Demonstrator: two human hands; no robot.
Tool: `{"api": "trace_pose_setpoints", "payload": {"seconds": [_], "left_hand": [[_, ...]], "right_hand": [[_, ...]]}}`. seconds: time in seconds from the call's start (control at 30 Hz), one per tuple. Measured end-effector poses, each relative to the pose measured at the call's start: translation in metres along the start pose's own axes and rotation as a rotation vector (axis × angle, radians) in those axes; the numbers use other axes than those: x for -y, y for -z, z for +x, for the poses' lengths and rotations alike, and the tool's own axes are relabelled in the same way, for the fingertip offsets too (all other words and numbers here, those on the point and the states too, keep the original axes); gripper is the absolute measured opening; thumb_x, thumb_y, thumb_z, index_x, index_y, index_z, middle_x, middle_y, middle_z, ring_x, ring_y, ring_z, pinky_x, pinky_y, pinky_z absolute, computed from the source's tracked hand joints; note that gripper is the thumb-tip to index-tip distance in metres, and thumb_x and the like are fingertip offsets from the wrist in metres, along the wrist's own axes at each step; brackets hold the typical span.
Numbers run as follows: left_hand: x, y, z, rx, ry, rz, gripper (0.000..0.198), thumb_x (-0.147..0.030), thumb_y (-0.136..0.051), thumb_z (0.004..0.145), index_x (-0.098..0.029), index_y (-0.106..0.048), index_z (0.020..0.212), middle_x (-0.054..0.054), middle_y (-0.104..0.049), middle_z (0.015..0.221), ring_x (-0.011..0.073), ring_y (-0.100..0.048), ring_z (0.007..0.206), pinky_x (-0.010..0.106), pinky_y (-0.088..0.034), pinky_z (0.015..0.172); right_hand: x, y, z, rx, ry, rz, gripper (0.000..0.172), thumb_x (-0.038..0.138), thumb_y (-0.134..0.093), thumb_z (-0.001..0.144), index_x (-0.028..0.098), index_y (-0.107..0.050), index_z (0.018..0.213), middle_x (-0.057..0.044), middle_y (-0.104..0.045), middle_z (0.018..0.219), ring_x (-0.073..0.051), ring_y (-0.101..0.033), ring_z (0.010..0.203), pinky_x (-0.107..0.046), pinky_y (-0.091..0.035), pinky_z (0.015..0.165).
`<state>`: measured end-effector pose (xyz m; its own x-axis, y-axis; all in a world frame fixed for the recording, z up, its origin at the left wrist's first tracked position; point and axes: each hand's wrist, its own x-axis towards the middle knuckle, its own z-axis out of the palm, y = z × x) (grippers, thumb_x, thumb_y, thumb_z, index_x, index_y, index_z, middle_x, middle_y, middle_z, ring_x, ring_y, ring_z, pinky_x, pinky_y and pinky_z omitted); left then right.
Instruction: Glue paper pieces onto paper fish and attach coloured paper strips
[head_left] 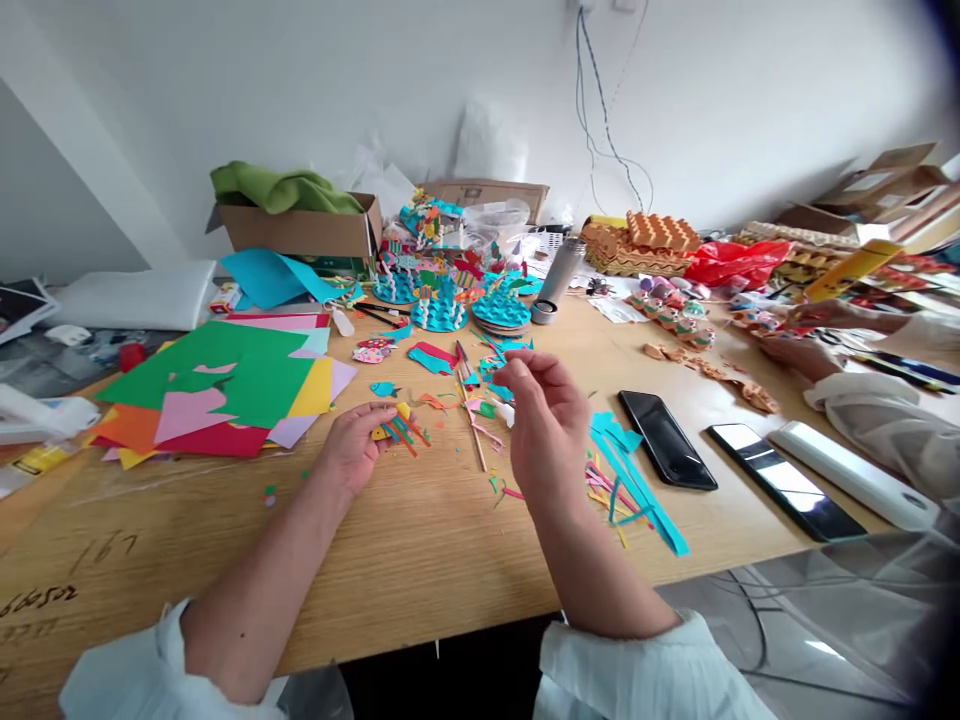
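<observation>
My left hand (pixel 351 448) pinches a small yellow paper fish (pixel 403 412) with thin coloured paper strips lying across it. Raised over the table's middle, my right hand (pixel 551 425) has its thumb and fingers curled together in a pinch. Whatever is between those fingertips is too small or hidden to make out. Between the hands lie a wooden stick (pixel 473 430) and coloured paper scraps. A blue paper fish (pixel 385 388) rests beyond my left hand, near a pink patterned paper fish (pixel 373 352). Blue paper strips (pixel 637 480) lie to the right of my right forearm.
Coloured paper sheets (pixel 247 375) are piled at left. Blue paper models (pixel 439 310) stand at the back beside a steel flask (pixel 561 275). A black phone (pixel 666 440) and a second phone (pixel 784 482) lie at right, where another person's hands (pixel 810 345) work.
</observation>
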<state>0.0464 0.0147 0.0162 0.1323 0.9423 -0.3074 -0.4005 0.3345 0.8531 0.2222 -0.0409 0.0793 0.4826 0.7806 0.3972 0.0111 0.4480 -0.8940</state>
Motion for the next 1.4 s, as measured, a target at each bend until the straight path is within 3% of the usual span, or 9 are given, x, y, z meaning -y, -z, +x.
{"api": "trace_pose_setpoints", "payload": {"seconds": [0.1, 0.3, 0.47, 0.6, 0.7, 1.0, 1.2, 1.3, 1.4], "left_hand": [[0.001, 0.001, 0.000, 0.029, 0.011, 0.014, 0.023, -0.019, -0.078, 0.056, -0.010, -0.070, 0.076, 0.012, -0.076, 0.074, 0.0229, -0.073, 0.073, 0.032, -0.056, 0.069], [0.001, 0.001, -0.003, 0.071, 0.019, 0.039, 0.026, -0.020, -0.079, 0.055, -0.011, -0.069, 0.077, 0.010, -0.075, 0.074, 0.0231, -0.073, 0.073, 0.033, -0.055, 0.071], [0.003, 0.002, -0.001, 0.076, 0.026, 0.054, 0.023, -0.019, -0.078, 0.055, -0.012, -0.067, 0.074, 0.010, -0.075, 0.073, 0.0236, -0.073, 0.072, 0.034, -0.056, 0.072], [0.002, 0.001, 0.000, 0.060, 0.030, 0.083, 0.020, -0.017, -0.075, 0.058, -0.011, -0.068, 0.076, 0.010, -0.075, 0.073, 0.0227, -0.073, 0.071, 0.030, -0.056, 0.066], [0.001, 0.000, -0.001, 0.057, 0.036, 0.092, 0.018, -0.015, -0.074, 0.059, -0.011, -0.068, 0.077, 0.010, -0.076, 0.074, 0.0226, -0.073, 0.072, 0.028, -0.056, 0.062], [0.002, -0.003, -0.004, 0.074, 0.055, 0.098, 0.015, -0.013, -0.072, 0.060, -0.011, -0.067, 0.074, 0.010, -0.075, 0.072, 0.0234, -0.073, 0.071, 0.029, -0.056, 0.061], [0.002, -0.002, -0.004, 0.102, 0.063, 0.073, 0.017, -0.014, -0.072, 0.059, -0.010, -0.067, 0.075, 0.011, -0.075, 0.074, 0.0246, -0.073, 0.072, 0.032, -0.058, 0.064], [0.003, -0.001, -0.004, 0.113, 0.078, 0.082, 0.016, -0.014, -0.071, 0.060, -0.010, -0.067, 0.075, 0.011, -0.075, 0.071, 0.0249, -0.073, 0.071, 0.033, -0.058, 0.063], [0.004, 0.000, -0.002, 0.114, 0.082, 0.086, 0.014, -0.015, -0.070, 0.062, -0.010, -0.068, 0.075, 0.012, -0.075, 0.072, 0.0250, -0.073, 0.071, 0.033, -0.058, 0.060]], "right_hand": [[0.021, 0.014, -0.012, 0.034, 0.026, -0.012, 0.018, 0.038, -0.064, 0.087, 0.021, -0.065, 0.094, -0.002, -0.065, 0.083, -0.015, -0.064, 0.078, -0.030, -0.051, 0.073], [0.045, 0.048, -0.035, -0.058, 0.094, -0.073, 0.009, 0.029, -0.066, 0.088, 0.023, -0.069, 0.093, -0.002, -0.063, 0.076, -0.015, -0.062, 0.071, -0.031, -0.048, 0.070], [0.043, 0.081, -0.052, -0.146, 0.062, -0.128, 0.013, 0.027, -0.071, 0.085, 0.020, -0.070, 0.096, -0.001, -0.066, 0.074, -0.014, -0.062, 0.069, -0.029, -0.046, 0.066], [0.038, 0.105, -0.063, -0.301, 0.153, -0.185, 0.013, 0.026, -0.072, 0.084, 0.019, -0.069, 0.095, 0.001, -0.064, 0.069, -0.012, -0.060, 0.064, -0.027, -0.046, 0.064], [0.034, 0.119, -0.076, -0.337, 0.174, -0.310, 0.014, 0.027, -0.071, 0.085, 0.019, -0.067, 0.095, 0.001, -0.063, 0.070, -0.012, -0.061, 0.063, -0.027, -0.047, 0.062], [0.002, 0.142, -0.123, -0.142, 0.066, -0.712, 0.025, 0.034, -0.065, 0.088, 0.020, -0.063, 0.109, -0.003, -0.064, 0.078, -0.017, -0.065, 0.071, -0.029, -0.051, 0.062], [-0.003, 0.143, -0.130, -0.005, 0.084, -0.926, 0.025, 0.036, -0.060, 0.090, 0.020, -0.062, 0.109, -0.003, -0.066, 0.077, -0.013, -0.061, 0.060, -0.019, -0.040, 0.039], [-0.003, 0.141, -0.131, 0.041, 0.120, -0.987, 0.024, 0.035, -0.058, 0.091, 0.020, -0.062, 0.109, -0.002, -0.066, 0.077, -0.010, -0.054, 0.050, -0.018, -0.038, 0.036], [-0.005, 0.140, -0.132, 0.085, 0.161, -1.007, 0.022, 0.034, -0.058, 0.091, 0.020, -0.061, 0.109, -0.002, -0.066, 0.078, -0.011, -0.058, 0.055, -0.018, -0.039, 0.036]]}}
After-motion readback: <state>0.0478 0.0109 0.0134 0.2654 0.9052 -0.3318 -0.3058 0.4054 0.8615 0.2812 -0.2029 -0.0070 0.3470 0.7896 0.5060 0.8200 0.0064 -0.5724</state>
